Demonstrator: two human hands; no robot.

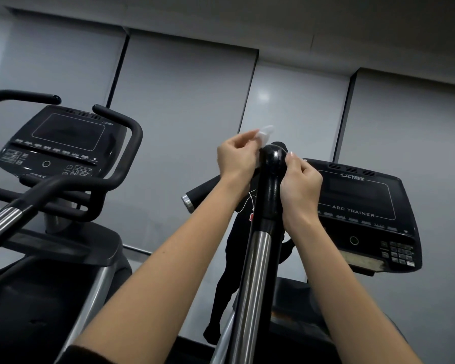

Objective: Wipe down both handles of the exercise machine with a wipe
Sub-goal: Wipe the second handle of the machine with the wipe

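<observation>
You are on the first handle [273, 160]. Its rounded black top stands just above frame centre, on a steel tube [250, 271] that runs down toward 6 o'clock.

Your left hand [237, 158] sits at 9 o'clock of that top. Its fingers [247, 135] pinch the white wipe [265, 134], which stands up at 11 o'clock of the top, right against it. The wipe's lower part is hidden between hand and handle.

Your right hand [300, 190] is at 4 o'clock of the top, fingers curled in against the black grip. I cannot tell whether they pinch the wipe's far end or only steady the handle.

This looks like the start of the wiping: the wipe is at the cap and none of it is seen lower on the grip. Next, lay it over the top, close your fingers round it, and draw it down the black part to where the steel begins, turning as you go.

A second black grip [202, 191] with a silver end pokes out at 8 o'clock, behind your left wrist. If that is the other handle, it is not yet wiped. The console [365, 206] at 3 o'clock needs no attention.
</observation>
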